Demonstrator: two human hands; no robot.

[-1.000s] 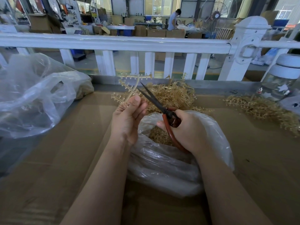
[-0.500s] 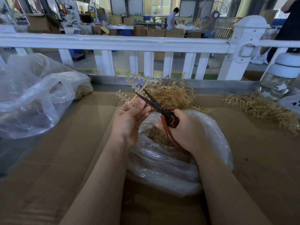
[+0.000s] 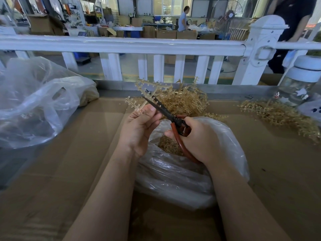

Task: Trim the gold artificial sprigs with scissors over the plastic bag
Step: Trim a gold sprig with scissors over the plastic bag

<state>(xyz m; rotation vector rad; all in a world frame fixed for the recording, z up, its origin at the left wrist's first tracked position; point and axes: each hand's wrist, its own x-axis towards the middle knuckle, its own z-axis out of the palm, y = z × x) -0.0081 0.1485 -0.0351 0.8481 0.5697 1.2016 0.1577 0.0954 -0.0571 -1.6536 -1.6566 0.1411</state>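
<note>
Sprig pile (image 3: 187, 101) lies behind the plastic bag (image 3: 182, 180), another bag (image 3: 34, 105) left.

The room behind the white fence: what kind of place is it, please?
Probably a workshop or small factory floor: cardboard boxes are stacked along the back, a worker stands at a far bench, and heaps of gold sprigs wait on the cardboard-covered table.

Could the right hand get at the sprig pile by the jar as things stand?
Probably not at once. The right hand grips the scissors, whose blades sit at the sprig held by the left hand. The path to the pile looks free, but the grip is taken.
</note>
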